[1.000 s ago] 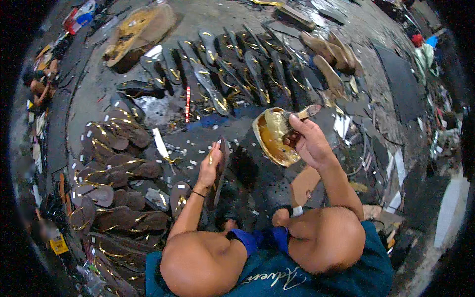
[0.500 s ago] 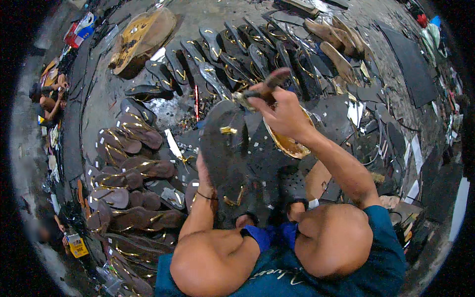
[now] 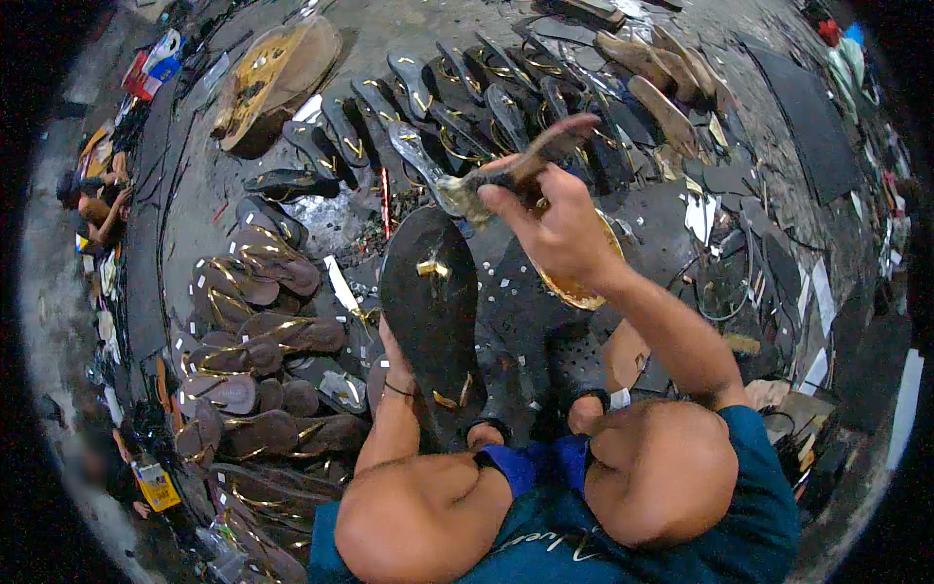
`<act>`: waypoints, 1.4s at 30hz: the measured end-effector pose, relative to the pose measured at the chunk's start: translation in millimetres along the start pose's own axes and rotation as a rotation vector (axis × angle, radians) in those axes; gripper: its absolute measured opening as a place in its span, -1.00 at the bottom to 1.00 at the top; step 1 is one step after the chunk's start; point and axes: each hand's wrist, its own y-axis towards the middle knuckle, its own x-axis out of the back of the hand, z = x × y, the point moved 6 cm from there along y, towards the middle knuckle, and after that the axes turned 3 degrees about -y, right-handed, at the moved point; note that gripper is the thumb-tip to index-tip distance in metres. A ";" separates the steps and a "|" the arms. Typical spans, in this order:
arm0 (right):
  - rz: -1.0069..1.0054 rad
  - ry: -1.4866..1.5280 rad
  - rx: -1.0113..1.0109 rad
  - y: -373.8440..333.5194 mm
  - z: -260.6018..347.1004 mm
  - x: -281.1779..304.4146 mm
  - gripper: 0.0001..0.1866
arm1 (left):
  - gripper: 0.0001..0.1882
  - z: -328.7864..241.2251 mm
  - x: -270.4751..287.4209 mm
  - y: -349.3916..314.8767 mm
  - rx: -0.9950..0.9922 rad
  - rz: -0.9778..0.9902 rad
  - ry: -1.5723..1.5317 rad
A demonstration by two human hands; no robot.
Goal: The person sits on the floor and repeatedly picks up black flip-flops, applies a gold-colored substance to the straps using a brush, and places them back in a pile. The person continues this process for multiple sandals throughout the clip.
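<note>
My left hand (image 3: 393, 358) grips a black sandal sole (image 3: 428, 311) from behind, holding it upright with its flat face toward me; small gold strap ends show on it. My right hand (image 3: 555, 219) is raised above the sole's top and is shut on a wooden-handled brush (image 3: 530, 161) whose wet bristle end points left, just over the sole's toe. Behind my right wrist sits a round pan of yellow glue (image 3: 584, 287), mostly hidden.
Rows of dark soles with gold straps (image 3: 457, 107) lie on the floor ahead. Brown finished sandals (image 3: 258, 321) are lined up at my left. A big stack of soles (image 3: 268, 78) sits far left. Scraps and black sheets (image 3: 808, 127) cover the right.
My right hand has lifted the brush out of the glue pan to the sole's top. My left hand has turned the sole from edge-on to face me and raised it.
</note>
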 end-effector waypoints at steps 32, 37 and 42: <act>-0.120 -0.477 -0.128 -64.3 -110.2 71.0 -0.80 | -0.34 10.1 117.8 -71.2 0.147 -0.656 -0.080; -0.210 -0.638 0.034 -84.6 -83.1 82.2 -0.79 | -0.35 15.8 118.3 -121.4 0.210 -0.659 -0.150; 0.462 -1.109 -0.514 -143.5 -96.4 114.4 -0.63 | -0.37 16.8 109.2 -118.6 0.248 -0.584 -0.167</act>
